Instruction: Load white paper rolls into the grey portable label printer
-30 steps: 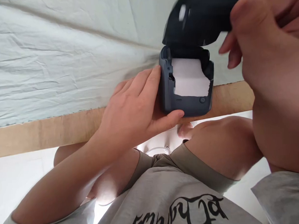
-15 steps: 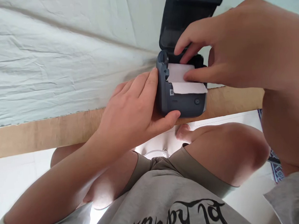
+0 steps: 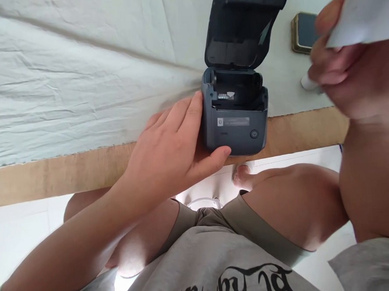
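A dark blue-grey portable printer (image 3: 236, 132) sits at the table's front edge, its black lid (image 3: 240, 33) raised away from me. Its paper compartment shows a small label and a white scrap inside, with no roll. My left hand (image 3: 177, 137) rests against the printer's left side, fingers along it and thumb at the lower front corner. At the upper right my right hand (image 3: 337, 66) is closed on white paper (image 3: 367, 14), which covers part of the hand and runs out of frame.
A pale green cloth (image 3: 88, 77) with creases covers the table, with a bare wooden edge (image 3: 60, 170) in front. Near my right hand lie a dark-topped box (image 3: 306, 31) and a small white object (image 3: 308, 82), partly hidden.
My right hand has lifted the white paper out of the printer and moved it to the upper right. The compartment and front label now show. My left hand has barely moved.
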`<control>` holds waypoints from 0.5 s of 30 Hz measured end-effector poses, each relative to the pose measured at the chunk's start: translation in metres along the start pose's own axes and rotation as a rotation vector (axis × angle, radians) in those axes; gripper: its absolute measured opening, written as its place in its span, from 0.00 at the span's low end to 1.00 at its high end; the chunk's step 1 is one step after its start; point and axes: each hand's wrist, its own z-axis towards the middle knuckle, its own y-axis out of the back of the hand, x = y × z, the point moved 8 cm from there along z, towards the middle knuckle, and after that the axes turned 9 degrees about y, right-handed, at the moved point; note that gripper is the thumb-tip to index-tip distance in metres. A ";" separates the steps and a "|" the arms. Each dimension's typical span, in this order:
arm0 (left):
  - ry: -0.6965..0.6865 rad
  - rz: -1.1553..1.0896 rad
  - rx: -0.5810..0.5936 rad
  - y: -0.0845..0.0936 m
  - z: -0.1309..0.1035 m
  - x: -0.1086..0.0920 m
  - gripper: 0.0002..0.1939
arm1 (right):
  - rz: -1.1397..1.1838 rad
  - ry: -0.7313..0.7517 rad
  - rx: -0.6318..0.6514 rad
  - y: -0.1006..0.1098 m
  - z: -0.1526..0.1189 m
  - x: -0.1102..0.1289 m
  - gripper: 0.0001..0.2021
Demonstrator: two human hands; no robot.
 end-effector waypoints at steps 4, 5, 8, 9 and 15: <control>-0.009 -0.009 -0.027 0.001 -0.001 -0.002 0.47 | 0.216 0.115 -0.198 -0.008 -0.012 -0.001 0.22; -0.012 -0.006 -0.049 0.002 -0.001 -0.003 0.45 | 0.134 0.184 -0.194 -0.009 -0.016 0.003 0.21; -0.036 0.006 -0.108 0.004 -0.004 -0.006 0.43 | -0.200 0.225 -0.048 -0.016 -0.025 0.001 0.25; -0.049 0.010 -0.131 0.005 -0.005 -0.007 0.44 | -0.289 0.217 -0.005 -0.017 -0.026 -0.003 0.29; -0.091 0.041 -0.172 0.005 -0.008 -0.007 0.41 | -0.409 0.258 0.112 -0.022 -0.026 -0.014 0.25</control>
